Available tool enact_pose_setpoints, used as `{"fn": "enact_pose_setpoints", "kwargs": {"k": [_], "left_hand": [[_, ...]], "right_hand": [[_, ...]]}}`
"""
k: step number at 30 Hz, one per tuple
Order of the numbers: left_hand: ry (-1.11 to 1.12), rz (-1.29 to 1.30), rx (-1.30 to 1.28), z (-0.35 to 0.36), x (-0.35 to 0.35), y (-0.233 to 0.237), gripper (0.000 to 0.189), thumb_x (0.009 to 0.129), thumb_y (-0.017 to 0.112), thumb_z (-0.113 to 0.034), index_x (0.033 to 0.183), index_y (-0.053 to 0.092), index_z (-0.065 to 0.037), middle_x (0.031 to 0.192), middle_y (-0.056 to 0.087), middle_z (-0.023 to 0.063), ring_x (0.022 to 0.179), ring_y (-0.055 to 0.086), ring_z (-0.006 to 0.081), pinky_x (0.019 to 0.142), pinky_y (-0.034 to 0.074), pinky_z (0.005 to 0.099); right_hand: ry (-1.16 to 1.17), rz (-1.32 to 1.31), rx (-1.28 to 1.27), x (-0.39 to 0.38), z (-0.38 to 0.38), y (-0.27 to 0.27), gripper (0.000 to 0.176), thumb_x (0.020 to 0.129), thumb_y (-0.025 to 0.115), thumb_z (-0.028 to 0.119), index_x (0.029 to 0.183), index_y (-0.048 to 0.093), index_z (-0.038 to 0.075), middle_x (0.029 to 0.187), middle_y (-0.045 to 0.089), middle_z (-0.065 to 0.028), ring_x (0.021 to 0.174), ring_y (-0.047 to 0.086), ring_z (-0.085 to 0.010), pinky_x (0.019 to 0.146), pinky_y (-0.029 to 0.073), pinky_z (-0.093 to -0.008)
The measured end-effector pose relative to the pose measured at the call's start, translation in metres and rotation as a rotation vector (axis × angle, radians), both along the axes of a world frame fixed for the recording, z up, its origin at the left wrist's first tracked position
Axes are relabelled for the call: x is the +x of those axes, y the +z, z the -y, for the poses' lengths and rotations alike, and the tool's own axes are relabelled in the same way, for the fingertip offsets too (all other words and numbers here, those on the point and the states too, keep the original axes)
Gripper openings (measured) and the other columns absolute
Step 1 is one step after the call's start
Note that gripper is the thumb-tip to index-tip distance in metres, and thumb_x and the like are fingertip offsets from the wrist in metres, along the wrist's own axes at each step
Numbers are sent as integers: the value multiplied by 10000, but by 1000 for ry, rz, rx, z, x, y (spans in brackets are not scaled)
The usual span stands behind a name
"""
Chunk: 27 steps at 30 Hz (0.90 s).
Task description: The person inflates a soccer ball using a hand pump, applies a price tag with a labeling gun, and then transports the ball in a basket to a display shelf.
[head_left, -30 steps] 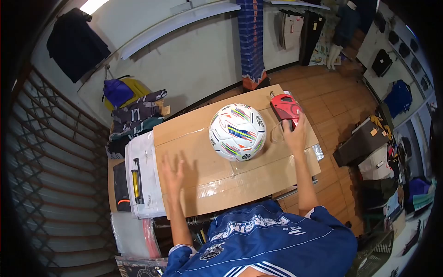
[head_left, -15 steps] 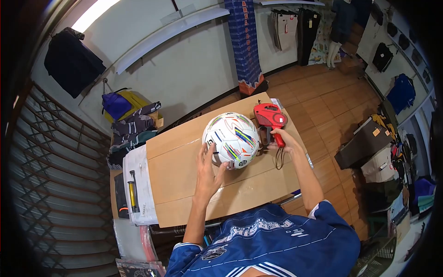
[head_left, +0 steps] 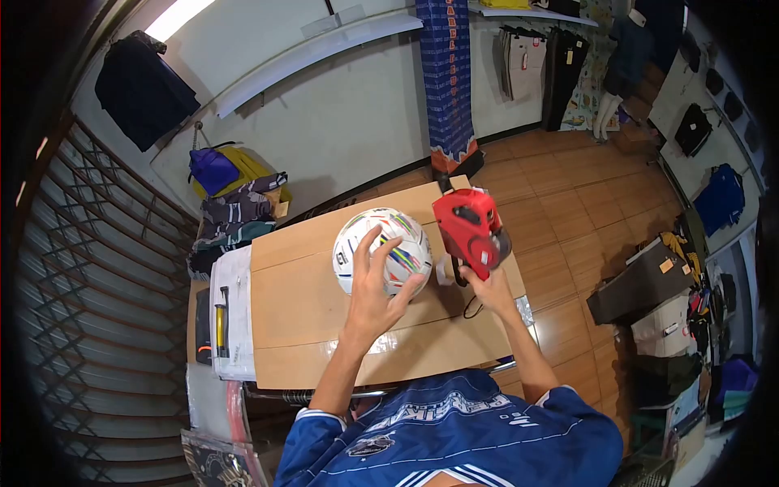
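A white football with coloured streaks rests on the cardboard-topped table. My left hand is spread over its near side, fingers apart and curved, thumb toward the right. To the right of the ball, my right hand is wrapped around the handle of a red price label gun. The gun is raised over the table's right part, its dark front end pointing away from me. A dark wrist cord dangles below the handle. A small whitish piece shows between gun and ball.
Brown cardboard covers the table. A yellow-and-black hand pump lies on white plastic packaging at the left. Folded clothes are piled at the far left corner. A blue wrapped pillar stands beyond the table.
My right hand has lifted the label gun and turned it more upright. My left hand has shifted from the ball's near-left edge to over its face, and the ball has turned slightly.
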State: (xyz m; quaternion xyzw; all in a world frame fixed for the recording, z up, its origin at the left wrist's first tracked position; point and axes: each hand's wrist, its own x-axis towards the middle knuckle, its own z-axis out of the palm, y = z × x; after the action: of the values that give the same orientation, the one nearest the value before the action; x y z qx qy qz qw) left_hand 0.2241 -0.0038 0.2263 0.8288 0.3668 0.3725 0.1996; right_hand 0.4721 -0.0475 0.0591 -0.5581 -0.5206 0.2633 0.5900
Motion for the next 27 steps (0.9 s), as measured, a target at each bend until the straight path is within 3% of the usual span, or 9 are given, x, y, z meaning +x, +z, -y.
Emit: {"fn": "enact_pose_setpoints", "kwargs": {"k": [2, 4, 6, 8, 11, 14, 18, 24, 27], "left_hand": [[-65, 31, 12, -3, 21, 11, 687, 863, 866, -386, 1407, 604, -59, 1614, 357, 324, 1466, 403, 528, 1187, 376, 590], [-112, 82, -17, -4, 39, 16, 702, 860, 841, -519, 1371, 631, -85, 1655, 273, 336, 1509, 293, 574, 1214, 301, 651], [-100, -96, 81, 0, 50, 18, 708, 870, 824, -551, 1365, 632, -82, 1672, 226, 343, 1537, 215, 588, 1228, 261, 663], [-148, -128, 6, 4, 57, 18, 715, 880, 799, -599, 1351, 644, -83, 1698, 156, 343, 1569, 94, 601, 1244, 204, 684], [-172, -119, 20, 4, 54, 7, 796, 881, 739, -695, 1378, 635, -81, 1718, 169, 311, 1575, 177, 560, 1238, 229, 672], [-147, 69, 60, 8, 40, 4, 887, 837, 811, -644, 1468, 557, -75, 1699, 225, 302, 1564, 248, 520, 1235, 278, 644], [205, -43, 137, 5, 4, -16, 1114, 736, 949, -441, 1588, 367, -20, 1623, 353, 290, 1501, 375, 476, 1224, 351, 565], [417, -127, 73, 7, -20, -63, 1110, 726, 958, -403, 1579, 377, 7, 1626, 344, 291, 1517, 340, 479, 1240, 312, 578], [428, -102, 87, 10, -22, -71, 1091, 720, 959, -406, 1569, 402, -8, 1638, 342, 272, 1536, 308, 469, 1249, 290, 583]], "right_hand": [[-132, 240, 153, -1, 14, 2, 384, 907, 783, 135, 1260, 674, 29, 1030, 769, -119, 923, 743, -234, 833, 576, -381], [-22, 98, 21, -1, 36, 12, 399, 878, 777, 88, 1258, 670, 32, 1023, 757, -114, 910, 742, -265, 813, 577, -384], [12, -61, -59, -7, 53, 36, 419, 838, 735, -4, 1249, 666, 34, 978, 740, -111, 887, 737, -278, 794, 571, -380], [-8, -14, -23, -5, 58, 27, 424, 829, 748, -1, 1243, 664, 36, 970, 738, -112, 878, 729, -241, 785, 566, -368], [19, 24, -36, -2, 65, 23, 393, 848, 776, 23, 1229, 680, 33, 1010, 750, -115, 911, 729, -215, 799, 567, -359], [54, -2, -52, -4, 67, 27, 345, 878, 803, 54, 1208, 707, 28, 1068, 767, -115, 955, 736, -209, 826, 575, -356], [42, -12, -9, -10, 64, 44, 312, 897, 827, 103, 1186, 733, 30, 1096, 776, -107, 967, 741, -212, 844, 585, -361], [40, 37, -63, -12, 56, 48, 370, 915, 854, 168, 1231, 722, 30, 1132, 777, -106, 1009, 743, -213, 892, 587, -380], [118, -119, -99, -16, 48, 56, 379, 922, 845, 158, 1248, 711, 20, 1173, 772, -99, 1050, 733, -204, 924, 577, -376]]}}
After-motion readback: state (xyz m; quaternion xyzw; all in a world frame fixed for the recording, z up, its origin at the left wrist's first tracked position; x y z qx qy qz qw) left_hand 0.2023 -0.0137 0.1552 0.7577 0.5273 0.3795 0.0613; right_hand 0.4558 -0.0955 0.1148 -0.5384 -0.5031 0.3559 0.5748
